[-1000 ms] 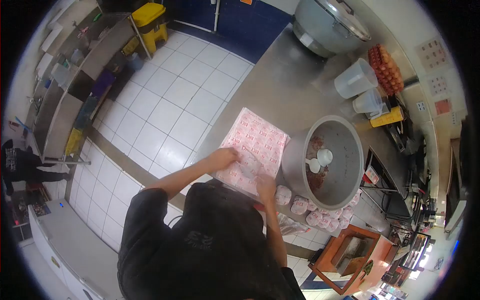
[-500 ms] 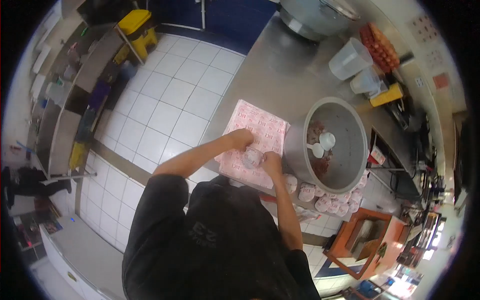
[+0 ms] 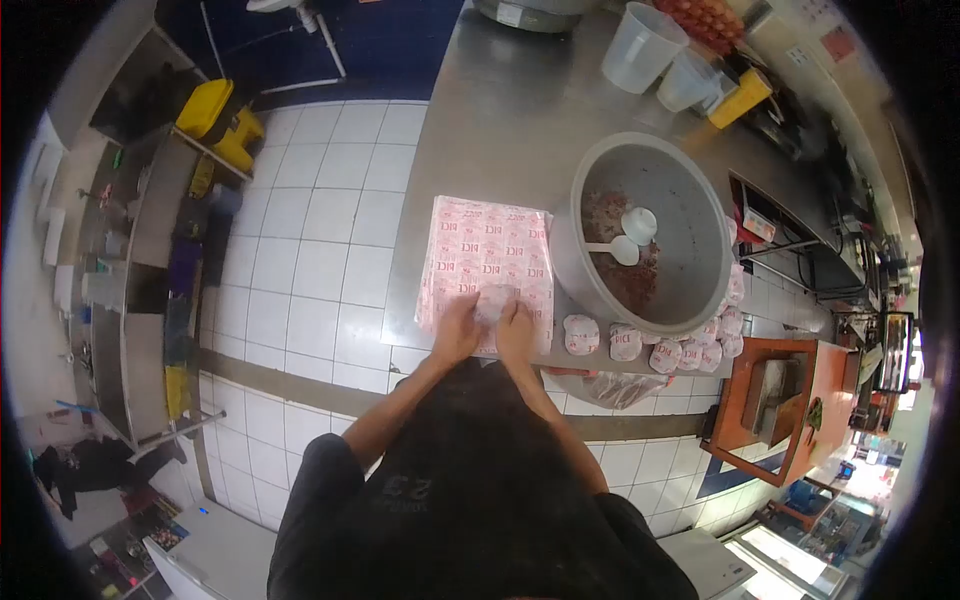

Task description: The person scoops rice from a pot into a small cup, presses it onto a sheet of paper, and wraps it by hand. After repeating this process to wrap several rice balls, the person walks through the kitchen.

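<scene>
Both hands are on a wrapped bundle [image 3: 492, 303] at the lower part of a stack of pink and white printed paper sheets [image 3: 485, 240]. My left hand [image 3: 457, 328] holds its left side with bent fingers; my right hand [image 3: 516, 332] holds its right side. To the right of the paper stands a large grey pot [image 3: 655, 330] with reddish-brown crumbly food [image 3: 606, 215] inside. A white scoop [image 3: 624, 250] and a white cup [image 3: 639, 224] lie on the food. Several wrapped bundles [image 3: 581, 335] sit along the counter's near edge.
The steel counter [image 3: 520, 110] also carries a clear plastic jug [image 3: 642, 48], a smaller container [image 3: 687, 80], a yellow box [image 3: 740, 98] and red trays [image 3: 700, 22]. An orange-framed unit [image 3: 775, 400] stands at the right. At the left are a yellow bin [image 3: 218, 125] and shelves.
The view has turned and shifted. My left hand has come down from the upper left of the bundle to its lower left side, and my two hands are now nearly level around it.
</scene>
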A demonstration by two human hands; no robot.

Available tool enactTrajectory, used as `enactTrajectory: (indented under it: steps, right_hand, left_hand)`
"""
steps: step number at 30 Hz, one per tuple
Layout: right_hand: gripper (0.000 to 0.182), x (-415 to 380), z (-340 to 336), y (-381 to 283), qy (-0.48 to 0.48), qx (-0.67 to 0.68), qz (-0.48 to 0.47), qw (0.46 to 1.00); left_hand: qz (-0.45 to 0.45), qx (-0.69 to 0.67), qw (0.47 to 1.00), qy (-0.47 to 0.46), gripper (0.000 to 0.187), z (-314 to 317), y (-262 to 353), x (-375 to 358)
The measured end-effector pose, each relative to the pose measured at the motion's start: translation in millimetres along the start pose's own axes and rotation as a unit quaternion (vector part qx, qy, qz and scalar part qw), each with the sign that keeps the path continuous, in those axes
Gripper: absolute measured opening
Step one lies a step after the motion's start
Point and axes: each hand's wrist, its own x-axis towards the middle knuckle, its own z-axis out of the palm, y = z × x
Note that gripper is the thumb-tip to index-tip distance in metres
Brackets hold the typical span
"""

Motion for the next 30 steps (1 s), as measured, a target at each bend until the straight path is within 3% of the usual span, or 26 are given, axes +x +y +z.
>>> enactTrajectory:
  steps: [2, 3, 5, 6, 8, 10, 11, 12, 13, 15, 16, 18, 19, 21, 23, 24, 26, 27, 28, 30]
  right_hand:
    - [0.042, 12, -8, -4, -0.061, 0.09, 0.153, 0.982]
    - [0.042, 13, -10, -5, -0.048, 0.1, 0.154, 0.982]
    - [0.052, 10, -23, -3, -0.104, 0.361, 0.166, 0.912]
    - [0.052, 13, -38, -11, -0.151, 0.269, 0.085, 0.947]
    - [0.054, 22, 5, 10, -0.055, 0.324, 0.058, 0.943]
    - [0.05, 15, -19, -22, 0.014, 0.257, -0.041, 0.966]
    - [0.048, 14, -37, -40, 0.013, 0.34, -0.041, 0.939]
    - [0.047, 13, -54, -52, 0.026, 0.364, -0.073, 0.928]
    - [0.045, 11, -68, -60, 0.047, 0.398, -0.115, 0.909]
    - [0.043, -1, -144, -105, 0.057, 0.496, -0.089, 0.862]
    - [0.043, -1, -161, -105, 0.061, 0.498, -0.084, 0.861]
    - [0.04, 1, -191, -95, 0.121, 0.47, -0.136, 0.864]
    - [0.04, 2, -206, -88, 0.122, 0.474, -0.135, 0.861]
    - [0.04, 6, -241, -69, 0.229, 0.444, -0.152, 0.853]
    - [0.037, 17, -276, -24, 0.252, 0.478, -0.093, 0.836]
    - [0.035, 25, -292, 5, 0.236, 0.573, -0.038, 0.784]
    - [0.032, 38, -347, 24, 0.357, 0.393, -0.048, 0.846]
    - [0.034, 58, -360, 71, 0.371, 0.325, -0.029, 0.869]
    - [0.037, 78, -376, 96, 0.399, 0.311, 0.006, 0.862]
    - [0.042, 123, -402, 151, 0.449, 0.225, 0.029, 0.864]
  left_hand:
    - [-0.204, -0.218, 0.955, 0.005, 0.057, 26, -3, 2]
    - [-0.191, -0.214, 0.958, -0.003, 0.057, 22, -1, 7]
    - [-0.314, -0.354, 0.881, 0.007, 0.064, 17, 7, 16]
    - [-0.323, -0.405, 0.855, 0.018, 0.066, 23, 8, 18]
    - [-0.326, -0.509, 0.796, 0.04, 0.066, 19, 29, 26]
    - [-0.25, -0.56, 0.787, 0.064, 0.06, 6, 57, 33]
    - [-0.253, -0.554, 0.788, 0.086, 0.056, -4, 86, 46]
    - [-0.187, -0.539, 0.817, 0.082, 0.039, -7, 103, 54]
    - [-0.148, -0.516, 0.84, 0.078, 0.043, -22, 143, 62]
    - [-0.061, -0.449, 0.89, 0.045, 0.052, -33, 201, 76]
    - [-0.064, -0.447, 0.891, 0.038, 0.052, -29, 212, 78]
    - [0.016, -0.37, 0.929, 0.005, 0.063, -15, 235, 79]
    - [0.022, -0.368, 0.929, -0.027, 0.071, -7, 249, 81]
    - [0.024, -0.389, 0.913, -0.118, 0.075, 12, 280, 85]
    - [0.059, -0.453, 0.871, -0.182, 0.073, 39, 308, 91]
    - [0.092, -0.427, 0.872, -0.22, 0.067, 52, 321, 94]
    - [0.128, -0.387, 0.879, -0.249, 0.062, 68, 336, 120]
    - [0.114, -0.329, 0.895, -0.279, 0.055, 77, 340, 138]
    - [0.096, -0.271, 0.907, -0.309, 0.048, 87, 343, 157]
    - [0.112, -0.068, 0.958, -0.256, 0.025, 110, 317, 208]
